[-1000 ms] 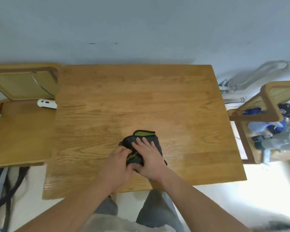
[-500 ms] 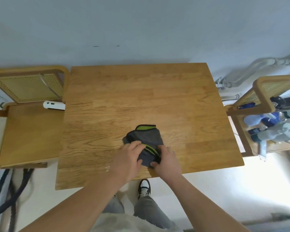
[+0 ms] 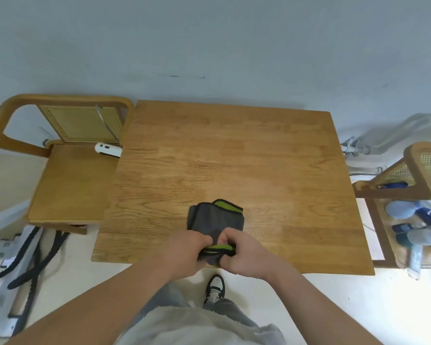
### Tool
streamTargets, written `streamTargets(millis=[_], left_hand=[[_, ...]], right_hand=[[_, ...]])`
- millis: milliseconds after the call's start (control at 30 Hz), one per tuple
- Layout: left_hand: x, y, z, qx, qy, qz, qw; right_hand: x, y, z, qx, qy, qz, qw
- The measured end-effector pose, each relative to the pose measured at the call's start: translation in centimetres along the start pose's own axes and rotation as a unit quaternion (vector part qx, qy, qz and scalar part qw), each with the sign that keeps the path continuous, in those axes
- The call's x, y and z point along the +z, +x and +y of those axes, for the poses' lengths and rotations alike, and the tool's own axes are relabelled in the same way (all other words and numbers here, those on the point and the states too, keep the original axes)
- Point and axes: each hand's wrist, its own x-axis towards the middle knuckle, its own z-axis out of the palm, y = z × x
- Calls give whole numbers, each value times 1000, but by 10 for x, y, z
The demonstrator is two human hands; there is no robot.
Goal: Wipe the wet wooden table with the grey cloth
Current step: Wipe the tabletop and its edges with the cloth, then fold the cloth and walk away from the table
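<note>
Both hands grip the near end of the grey cloth (image 3: pixel 215 221) at the table's (image 3: pixel 234 150) near edge, approx midway along: left hand (image 3: pixel 184 250) and right hand (image 3: pixel 246 255) pinching the fold. Looks like folding/prep, wiping not begun. Next: press cloth flat & sweep toward far edge w/ even pressure.

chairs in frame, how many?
2. One chair sits at the table's left side with a white device on its seat. The other chair is at the right side, cut off by the frame and loaded with clutter.
</note>
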Motion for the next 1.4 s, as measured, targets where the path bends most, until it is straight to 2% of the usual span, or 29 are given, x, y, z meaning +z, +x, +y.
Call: streamTargets(millis=[133, 267, 433, 500, 567, 600, 667, 767, 833, 933, 1033, 1167, 1233, 1300, 1400], left_hand=[[-5, -17, -3, -9, 3, -47, 999], [-2, -28, -7, -3, 32, -35, 999], [-2, -34, -14, -16, 26, -35, 999], [-2, -37, -16, -40, -75, -36, 996], [-4, -40, -17, -97, -245, -45, 964], [-4, -40, -19, -121, -312, -40, 941], [2, -33, -26, -151, -372, -2, 916], [9, -10, -36, -174, -383, 85, 903], [10, 7, -38, -199, -385, 121, 893], [19, 24, -39, -256, -341, 115, 897], [33, 28, -37, -314, -295, 85, 898], [42, 29, -20, -364, -366, 85, 852], [45, 33, -15, -401, -431, 100, 802], [46, 36, -12, -424, -509, 98, 743], [45, 35, -13, -409, -605, 68, 680]], right_hand=[[-7, -2, 8, 57, -97, -82, 990], [-3, -6, 11, 107, -12, -72, 992], [-4, -9, 13, 119, 34, -98, 987], [-7, -10, 13, 129, 65, -95, 985], [-12, -10, 14, 136, 99, -85, 982], [-14, -9, 15, 142, 115, -70, 981], [-17, -3, 18, 155, 142, -16, 977], [-19, 16, 19, 164, 153, 94, 970], [-17, 32, 22, 162, 118, 156, 967], [-8, 48, 30, 181, 44, 219, 958], [0, 52, 34, 212, 29, 243, 946], [0, 55, 36, 267, 33, 202, 942], [0, 54, 35, 288, 75, 198, 934], [0, 52, 28, 305, 171, 196, 916], [-3, 46, 11, 307, 275, 157, 898]])
